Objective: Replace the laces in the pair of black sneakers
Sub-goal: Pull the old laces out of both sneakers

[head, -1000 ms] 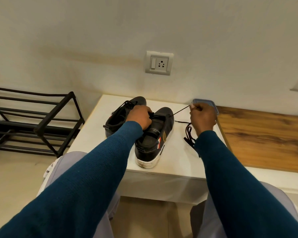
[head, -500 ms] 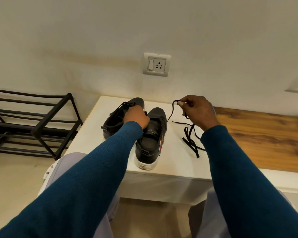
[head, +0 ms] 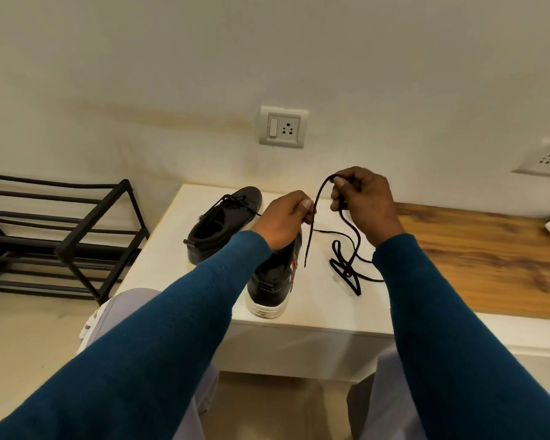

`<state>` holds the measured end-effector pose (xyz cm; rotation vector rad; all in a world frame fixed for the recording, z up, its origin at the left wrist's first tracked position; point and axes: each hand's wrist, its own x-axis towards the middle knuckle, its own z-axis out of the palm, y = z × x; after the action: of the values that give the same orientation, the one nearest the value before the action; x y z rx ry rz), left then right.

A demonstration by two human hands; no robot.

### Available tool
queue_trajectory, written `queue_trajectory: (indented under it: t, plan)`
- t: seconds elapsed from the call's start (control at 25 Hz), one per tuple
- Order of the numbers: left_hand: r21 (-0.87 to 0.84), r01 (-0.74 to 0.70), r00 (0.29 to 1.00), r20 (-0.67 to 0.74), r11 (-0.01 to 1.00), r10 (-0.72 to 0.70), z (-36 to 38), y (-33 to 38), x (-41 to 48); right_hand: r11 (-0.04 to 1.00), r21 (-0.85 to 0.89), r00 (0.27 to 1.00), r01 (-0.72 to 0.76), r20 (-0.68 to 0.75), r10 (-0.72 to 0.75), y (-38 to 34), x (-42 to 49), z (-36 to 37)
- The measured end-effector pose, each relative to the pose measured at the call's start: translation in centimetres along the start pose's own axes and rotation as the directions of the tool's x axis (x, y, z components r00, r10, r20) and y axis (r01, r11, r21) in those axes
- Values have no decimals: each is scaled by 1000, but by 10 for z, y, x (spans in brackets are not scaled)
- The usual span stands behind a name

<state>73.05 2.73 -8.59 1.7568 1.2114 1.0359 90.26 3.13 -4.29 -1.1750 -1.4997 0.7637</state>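
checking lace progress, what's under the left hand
The nearer black sneaker; its heel and white sole show. The left hand, pinching a black lace, and sleeve cover its toe and eyelets, so its lacing cannot be seen.

A black rack [head: 92, 215] stands left of the white table [head: 162, 249], a wall socket [head: 283, 127] (with switch) above.

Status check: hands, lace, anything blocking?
Left hand, right hand both pinch black lace; rest piled on white table. Far sneaker laced, near sneaker partly behind left arm. Nothing blocking.
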Motion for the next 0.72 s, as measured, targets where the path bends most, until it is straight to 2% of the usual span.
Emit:
queue_trajectory:
  t: [0.04, 0.12, 0.2, 0.24, 0.32, 0.44, 0.56, 0.72]
  plan:
    - [-163, 58, 998, 6, 985, -57, 3, 2, 0, 999, 48, 997, -8, -73, 12, 1, 1, 0]
    - [-450, 171, 985, 73, 876, -155, 7, 8, -1, 998, 61, 990, -20, -135, 29, 2, 2, -2]
    - [-556, 269, 963, 154, 786, -221, 7, 12, -4, 999, 16, 998, -32, -52, 33, 5, 1, -2]
    - [-546, 302, 953, 183, 781, -240, 5, 12, -4, 999, -24, 999, -38, -1, 38, 7, 1, -2]
    - [-408, 303, 950, 195, 861, -242, 1, 12, -6, 994, -95, 998, -44, 34, 47, 10, 0, 1]
    - [-231, 297, 943, 225, 927, -246, 0, 16, -9, 980, -197, 999, -17, -38, 10, 13, 1, 3]
    - [-245, 365, 907, 312, 898, -283, -2, 22, -13, 865, -497, 994, 69, -40, -102, 20, -4, 5]
    - [-318, 387, 876, 420, 866, -237, -9, 27, -19, 834, -549, 997, 50, 71, -13, 30, -5, 13]
